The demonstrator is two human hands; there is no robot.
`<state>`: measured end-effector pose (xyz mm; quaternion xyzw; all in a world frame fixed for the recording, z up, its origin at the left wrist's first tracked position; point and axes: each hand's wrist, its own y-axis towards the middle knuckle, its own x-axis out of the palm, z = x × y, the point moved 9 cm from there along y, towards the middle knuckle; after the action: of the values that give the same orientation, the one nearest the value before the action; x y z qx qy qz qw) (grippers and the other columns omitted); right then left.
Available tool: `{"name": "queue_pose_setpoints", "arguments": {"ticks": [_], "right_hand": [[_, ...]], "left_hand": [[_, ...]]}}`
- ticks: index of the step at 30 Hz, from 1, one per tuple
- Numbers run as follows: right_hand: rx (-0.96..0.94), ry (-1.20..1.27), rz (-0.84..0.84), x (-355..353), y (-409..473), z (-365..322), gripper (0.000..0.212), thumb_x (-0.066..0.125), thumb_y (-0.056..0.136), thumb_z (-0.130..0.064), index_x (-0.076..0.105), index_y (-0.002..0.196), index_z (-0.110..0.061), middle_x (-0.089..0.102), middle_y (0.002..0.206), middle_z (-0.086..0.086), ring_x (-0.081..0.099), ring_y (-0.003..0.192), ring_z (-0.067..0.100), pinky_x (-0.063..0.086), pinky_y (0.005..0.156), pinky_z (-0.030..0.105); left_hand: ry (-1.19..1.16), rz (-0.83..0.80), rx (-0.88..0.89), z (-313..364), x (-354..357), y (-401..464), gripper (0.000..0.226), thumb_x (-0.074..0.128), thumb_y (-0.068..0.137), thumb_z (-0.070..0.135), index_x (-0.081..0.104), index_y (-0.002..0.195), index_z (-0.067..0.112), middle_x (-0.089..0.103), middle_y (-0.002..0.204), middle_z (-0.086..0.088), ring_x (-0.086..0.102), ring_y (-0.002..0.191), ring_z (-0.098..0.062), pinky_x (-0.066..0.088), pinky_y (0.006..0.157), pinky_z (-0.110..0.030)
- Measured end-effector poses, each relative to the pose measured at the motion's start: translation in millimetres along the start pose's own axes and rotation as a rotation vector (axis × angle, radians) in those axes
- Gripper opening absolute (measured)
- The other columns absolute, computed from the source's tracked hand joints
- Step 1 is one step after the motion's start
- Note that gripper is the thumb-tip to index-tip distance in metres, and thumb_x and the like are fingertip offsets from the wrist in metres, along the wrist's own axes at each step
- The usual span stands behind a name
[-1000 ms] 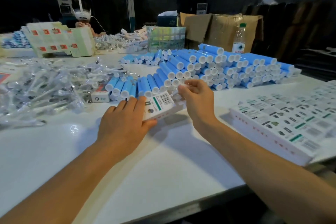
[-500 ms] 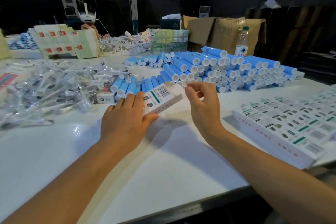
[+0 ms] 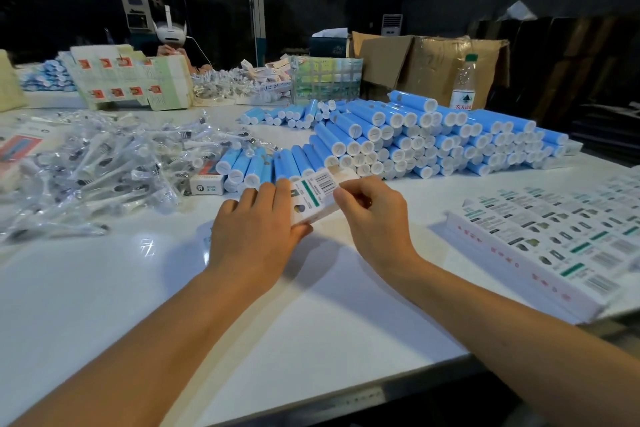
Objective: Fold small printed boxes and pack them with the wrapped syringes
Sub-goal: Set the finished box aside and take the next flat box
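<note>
Since half a second ago, the right hand [image 3: 372, 218] has closed in on the small printed box [image 3: 313, 196], its thumb and fingers now pinching the box's right end where before it hovered just beside it. Opposite it, the left hand [image 3: 258, 229] grips the box's left end, thumb underneath and fingers curled over the top, holding it tilted just above the white table [image 3: 104, 288]. Beyond the box lie blue tubes [image 3: 433, 139], with wrapped syringes [image 3: 104, 166] heaped to the left and flat printed boxes [image 3: 554, 236] stacked at right.
</note>
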<state>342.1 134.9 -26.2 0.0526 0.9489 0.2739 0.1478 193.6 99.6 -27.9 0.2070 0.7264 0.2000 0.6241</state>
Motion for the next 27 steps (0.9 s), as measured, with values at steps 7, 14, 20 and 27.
{"name": "queue_pose_setpoints", "arguments": {"ticks": [7, 14, 20, 27], "right_hand": [[0.133, 0.099, -0.056, 5, 3, 16, 0.043, 0.057, 0.090, -0.013, 0.051, 0.132, -0.020, 0.058, 0.072, -0.006, 0.057, 0.071, 0.008, 0.048, 0.064, 0.020], [0.222, 0.053, -0.084, 7, 6, 26, 0.023, 0.055, 0.092, -0.020, 0.062, 0.114, -0.020, 0.064, 0.081, -0.005, 0.062, 0.078, 0.005, 0.048, 0.058, 0.016], [0.106, -0.114, -0.103, 14, 4, 15, 0.026, 0.043, 0.096, -0.015, 0.058, 0.077, -0.007, 0.060, 0.081, 0.001, 0.051, 0.071, 0.012, 0.038, 0.056, 0.028], [0.000, -0.224, -0.050, 4, 10, 8, 0.019, 0.055, 0.092, -0.031, 0.063, 0.102, -0.016, 0.051, 0.105, -0.001, 0.048, 0.105, 0.019, 0.044, 0.085, 0.032]], "left_hand": [[-0.033, -0.028, 0.047, 6, -7, -3, 0.069, 0.066, 0.078, 0.048, 0.053, 0.125, 0.000, 0.063, 0.107, -0.015, 0.061, 0.090, -0.033, 0.046, 0.068, -0.040], [0.047, 0.064, 0.120, 12, -12, -6, 0.072, 0.079, 0.065, 0.044, 0.061, 0.115, -0.004, 0.066, 0.097, -0.018, 0.063, 0.077, -0.034, 0.048, 0.057, -0.040], [0.056, 0.077, 0.132, 15, -11, -6, 0.072, 0.078, 0.067, 0.045, 0.060, 0.116, -0.004, 0.065, 0.097, -0.018, 0.062, 0.079, -0.034, 0.047, 0.058, -0.039], [0.018, 0.063, 0.038, 8, -7, -6, 0.074, 0.032, 0.087, 0.061, 0.030, 0.143, 0.012, 0.049, 0.132, -0.003, 0.050, 0.112, -0.022, 0.039, 0.081, -0.033]]}}
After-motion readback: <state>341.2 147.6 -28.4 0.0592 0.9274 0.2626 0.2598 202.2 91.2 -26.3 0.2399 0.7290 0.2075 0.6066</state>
